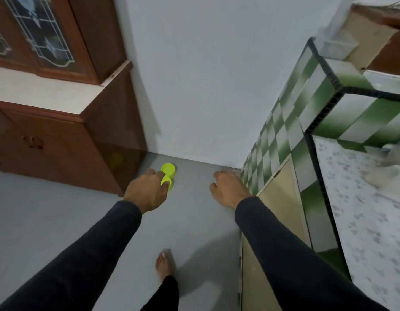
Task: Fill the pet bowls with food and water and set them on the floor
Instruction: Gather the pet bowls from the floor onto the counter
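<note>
**Head view: pet bowls at floor level, handling assessment**

Head view shows two bright yellow-green pet bowls low in the corner where the grey floor meets the white wall, just beside the brown wooden cabinet. The far bowl is seen whole. The near one is partly covered by the left hand. Whether the bowls rest fully on the floor or the near one hangs in the hand cannot be told.

Left hand: fingers curl over the near bowl's rim and appear to grip it. Right hand: fingers loosely curled, holding nothing, near the green-and-white tiled counter side.

Contents: not visible. Fill state cannot be confirmed.

Handling judgement:
- The bowls look like small moulded plastic. Expect them to be light and stiff, not fragile.
- A smooth plastic wall is likely slippery if wet.
- If one holds water, its weight will shift and it will spill on any tilt. Keep it level.
- Best hold: the rim, thumb on one side and fingers opposite, or a palm under the base.
- On the smooth floor a light bowl may slide when nudged. Release straight upward.

A bare foot stands behind the hands, well apart from the bowls.
</note>
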A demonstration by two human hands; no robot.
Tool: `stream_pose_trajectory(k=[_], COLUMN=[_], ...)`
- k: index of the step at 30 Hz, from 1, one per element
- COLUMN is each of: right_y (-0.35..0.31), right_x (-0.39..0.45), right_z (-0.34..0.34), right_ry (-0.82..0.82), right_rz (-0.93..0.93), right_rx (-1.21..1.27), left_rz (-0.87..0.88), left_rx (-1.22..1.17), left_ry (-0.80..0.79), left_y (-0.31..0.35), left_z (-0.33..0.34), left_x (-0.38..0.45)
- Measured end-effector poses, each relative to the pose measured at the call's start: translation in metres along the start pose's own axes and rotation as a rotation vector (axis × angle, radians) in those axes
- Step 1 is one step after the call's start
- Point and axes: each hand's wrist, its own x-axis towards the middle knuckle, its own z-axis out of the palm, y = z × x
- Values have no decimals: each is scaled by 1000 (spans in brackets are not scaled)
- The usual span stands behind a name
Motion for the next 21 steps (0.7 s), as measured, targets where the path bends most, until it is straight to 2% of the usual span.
stream_pose_trajectory(k=[12,21], right_y=[-23,-39], right_x=[148,254], right_z=[-17,-19], right_ry=[-50,-122], right_rz=[-64,-87], right_rx=[-186,-151], left_rz=[-9,-25], left_rx=[21,56], left_ry=[-72,-126], left_y=[-54,-91], left_z=[-12,-19], left_x=[150,244])
